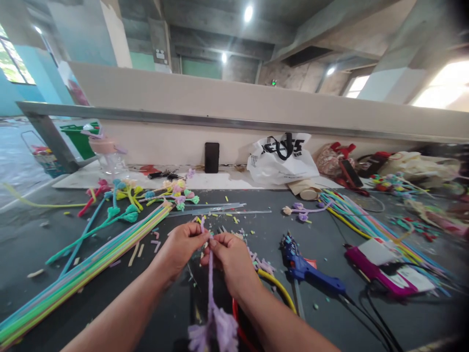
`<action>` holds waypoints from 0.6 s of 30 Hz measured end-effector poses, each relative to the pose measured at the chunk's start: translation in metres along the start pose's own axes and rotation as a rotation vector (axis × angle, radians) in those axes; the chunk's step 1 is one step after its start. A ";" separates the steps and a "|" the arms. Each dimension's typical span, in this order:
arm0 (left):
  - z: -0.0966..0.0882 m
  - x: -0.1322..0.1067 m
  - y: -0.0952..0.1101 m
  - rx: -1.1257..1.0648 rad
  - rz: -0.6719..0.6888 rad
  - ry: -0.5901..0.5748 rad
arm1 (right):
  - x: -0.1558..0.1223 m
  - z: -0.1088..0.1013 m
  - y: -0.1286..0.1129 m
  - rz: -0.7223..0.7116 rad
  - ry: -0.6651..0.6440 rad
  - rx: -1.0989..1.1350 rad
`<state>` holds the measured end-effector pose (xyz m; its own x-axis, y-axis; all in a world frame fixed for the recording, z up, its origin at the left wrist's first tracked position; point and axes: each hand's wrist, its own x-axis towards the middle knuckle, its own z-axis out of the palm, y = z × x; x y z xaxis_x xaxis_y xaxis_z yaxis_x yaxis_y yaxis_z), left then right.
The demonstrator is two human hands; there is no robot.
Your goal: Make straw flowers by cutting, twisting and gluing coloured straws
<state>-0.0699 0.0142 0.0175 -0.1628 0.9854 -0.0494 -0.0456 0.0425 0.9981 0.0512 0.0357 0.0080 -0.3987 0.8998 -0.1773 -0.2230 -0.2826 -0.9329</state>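
Both hands meet over the middle of the dark tabletop. Between them is a lilac pipe-cleaner flower (210, 288), its fluffy bloom hanging down toward me. My left hand (185, 247) pinches the upper end of the stem, and a short tip sticks up past the fingers. Just below that, my right hand (229, 256) grips the same stem between thumb and fingers. Scissors or pliers with yellow and red handles (280, 286) lie partly hidden under my right forearm. Lilac cut pieces (262, 261) are scattered beside that hand.
To the right lie a blue glue gun (315, 276) with a cord and a magenta device (381, 274). Bundled pipe cleaners (95, 269) and finished flowers (124, 213) cover the left. Clear glue sticks (216, 210), a phone (212, 157) and a white bag (282, 159) are farther back.
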 end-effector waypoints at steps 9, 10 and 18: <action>-0.004 0.002 -0.002 -0.383 -0.004 -0.183 | -0.011 0.002 -0.005 0.254 -0.232 0.471; -0.005 0.001 -0.002 -0.415 -0.002 -0.203 | -0.013 0.002 -0.006 0.276 -0.274 0.502; -0.014 0.001 0.004 -0.346 0.052 -0.268 | -0.010 0.000 -0.008 0.242 -0.365 0.388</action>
<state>-0.0839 0.0126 0.0210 0.0860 0.9946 0.0574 -0.3789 -0.0206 0.9252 0.0570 0.0287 0.0178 -0.7444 0.6409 -0.1875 -0.3693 -0.6291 -0.6840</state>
